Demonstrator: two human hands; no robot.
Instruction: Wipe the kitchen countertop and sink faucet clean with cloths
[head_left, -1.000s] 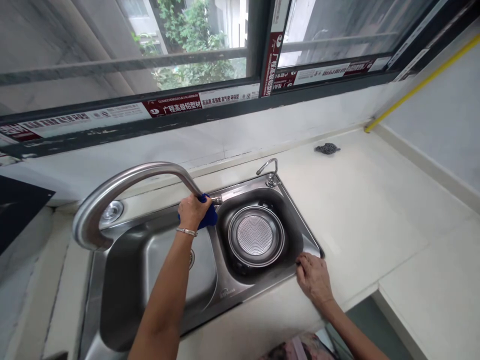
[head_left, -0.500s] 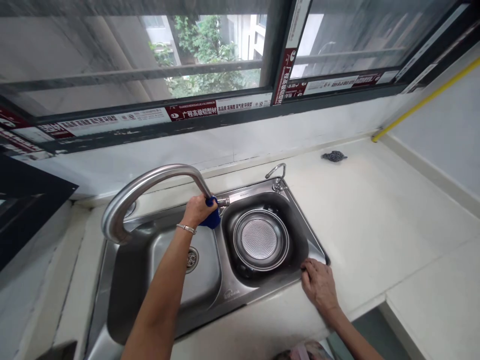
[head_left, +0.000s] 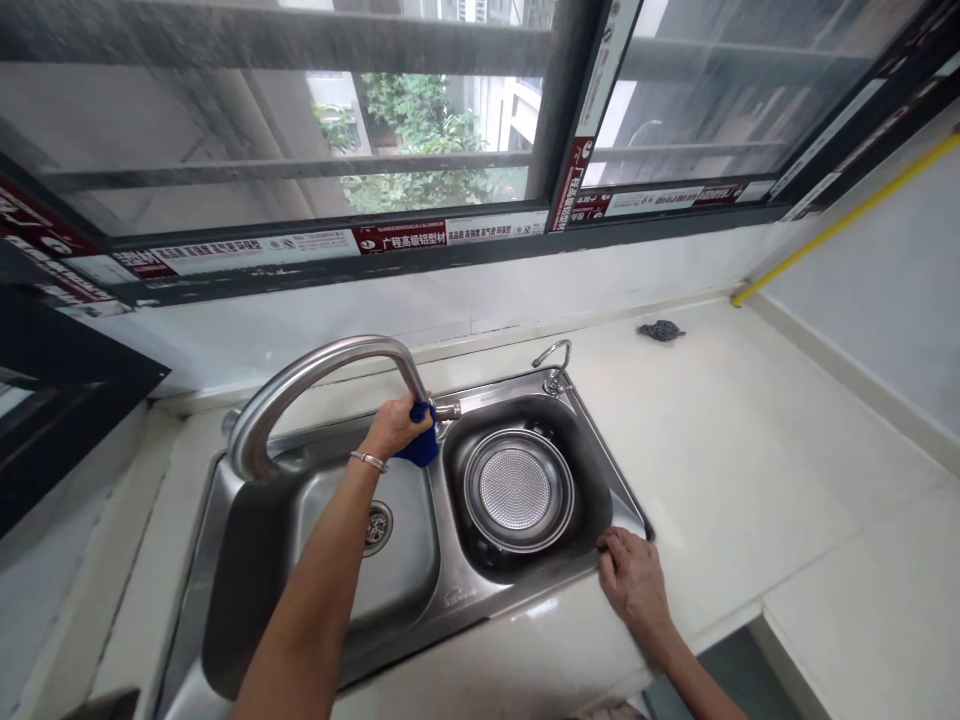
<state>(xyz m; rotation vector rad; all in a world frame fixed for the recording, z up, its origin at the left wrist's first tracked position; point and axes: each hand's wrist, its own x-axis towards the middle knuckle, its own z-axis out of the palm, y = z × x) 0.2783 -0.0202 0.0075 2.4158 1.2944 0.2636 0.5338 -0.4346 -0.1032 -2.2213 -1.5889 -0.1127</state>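
My left hand (head_left: 396,428) is wrapped round a blue cloth (head_left: 421,446), pressed against the lower part of the steel faucet (head_left: 330,352) behind the double sink. My right hand (head_left: 631,575) rests at the front right corner of the sink rim (head_left: 628,512), its fingers curled; whether anything is under them is hidden. In the right basin lies a round metal pan (head_left: 517,490) with a dimpled centre and dark handles. The left basin (head_left: 409,560) shows a drain strainer (head_left: 377,527), partly covered by my left forearm.
A small curved tap (head_left: 556,358) stands at the sink's back right corner. A dark grey scrubber (head_left: 661,330) lies on the white counter (head_left: 750,440). Behind are a window frame (head_left: 300,265) and a yellow pipe (head_left: 847,222).
The view has shifted slightly. My left hand still holds the cloth against the faucet, and my right hand stays at the sink corner.
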